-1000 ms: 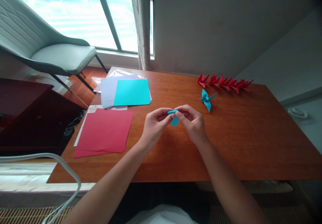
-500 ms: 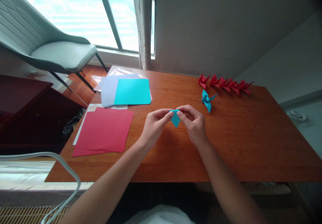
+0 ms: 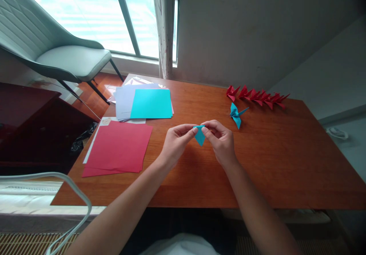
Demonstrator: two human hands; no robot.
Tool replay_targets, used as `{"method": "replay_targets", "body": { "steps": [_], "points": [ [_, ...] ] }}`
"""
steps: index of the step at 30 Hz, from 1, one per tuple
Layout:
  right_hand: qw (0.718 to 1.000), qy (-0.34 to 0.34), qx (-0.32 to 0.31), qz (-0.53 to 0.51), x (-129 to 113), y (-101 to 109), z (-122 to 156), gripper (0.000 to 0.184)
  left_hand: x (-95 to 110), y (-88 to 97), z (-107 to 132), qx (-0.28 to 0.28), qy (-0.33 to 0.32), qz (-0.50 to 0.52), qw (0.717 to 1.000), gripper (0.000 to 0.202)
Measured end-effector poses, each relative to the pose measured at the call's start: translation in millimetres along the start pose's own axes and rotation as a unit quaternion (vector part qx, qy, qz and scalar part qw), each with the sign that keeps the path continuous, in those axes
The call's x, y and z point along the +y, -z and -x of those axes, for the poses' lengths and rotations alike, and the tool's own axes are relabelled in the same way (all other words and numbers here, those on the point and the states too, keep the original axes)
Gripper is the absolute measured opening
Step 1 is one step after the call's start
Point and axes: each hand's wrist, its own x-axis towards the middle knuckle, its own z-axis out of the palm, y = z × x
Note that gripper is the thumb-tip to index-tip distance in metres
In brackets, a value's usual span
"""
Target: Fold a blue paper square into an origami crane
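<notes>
A small folded piece of blue origami paper (image 3: 199,136) is held above the wooden table, its pointed end hanging down. My left hand (image 3: 179,139) pinches its upper left edge between thumb and fingers. On the other side my right hand (image 3: 219,138) pinches the upper right edge in the same way. Part of the paper's top is covered by the thumbs. Just beyond my right hand a finished blue paper crane (image 3: 235,115) lies on the table. A row of several red paper cranes (image 3: 259,96) stands behind it.
Red paper sheets (image 3: 118,146) lie at the table's left. Behind them, turquoise sheets (image 3: 151,104) rest on pale lilac paper (image 3: 123,101). A grey chair (image 3: 73,62) stands by the window, and a white cable (image 3: 74,188) loops past the wooden table's (image 3: 286,163) near left corner.
Both hands keep their pinch on the folded blue paper, with hardly any movement. The whole view has shifted very slightly.
</notes>
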Motion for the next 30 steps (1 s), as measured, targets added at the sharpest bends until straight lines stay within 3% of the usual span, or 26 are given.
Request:
{"method": "replay_targets", "body": {
  "steps": [18,30],
  "points": [
    [0.999,-0.039,0.003,0.023,2.9,0.3,-0.5,0.018,0.1,-1.1,0.6,0.017,-0.023,-0.036,0.999,0.031],
    [0.994,-0.106,0.015,-0.016,5.3,-4.6,-3.2,0.027,-4.1,2.8,-1.8,0.026,0.020,-0.019,0.999,0.030]
  ]
}}
